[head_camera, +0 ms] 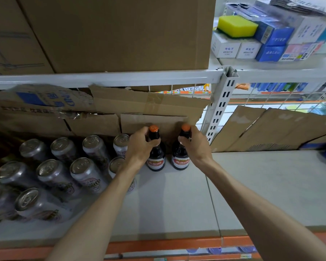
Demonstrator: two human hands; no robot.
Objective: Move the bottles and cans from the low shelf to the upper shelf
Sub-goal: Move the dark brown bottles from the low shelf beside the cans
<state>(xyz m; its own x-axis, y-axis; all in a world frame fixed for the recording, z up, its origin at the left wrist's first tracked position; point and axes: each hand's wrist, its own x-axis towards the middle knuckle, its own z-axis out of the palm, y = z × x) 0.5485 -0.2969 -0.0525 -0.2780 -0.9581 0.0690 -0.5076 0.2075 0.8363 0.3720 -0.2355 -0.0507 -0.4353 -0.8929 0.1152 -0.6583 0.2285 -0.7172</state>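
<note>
Two dark glass bottles with orange caps and red labels stand upright side by side on the grey shelf point(167, 200). My left hand point(140, 147) grips the neck of the left bottle point(156, 159). My right hand point(195, 146) grips the neck of the right bottle point(180, 159). Both bottle bases touch the shelf. Left of the bottles stand several silver cans point(83, 170) in rows, some partly hidden behind my left forearm.
Torn cardboard sheets point(139, 106) line the back of the shelf. A white slotted upright post point(222, 104) rises just right of the bottles. The shelf above carries a large cardboard box point(120, 31), small boxes and a yellow sponge point(236, 26). Bare grey shelf extends to the right.
</note>
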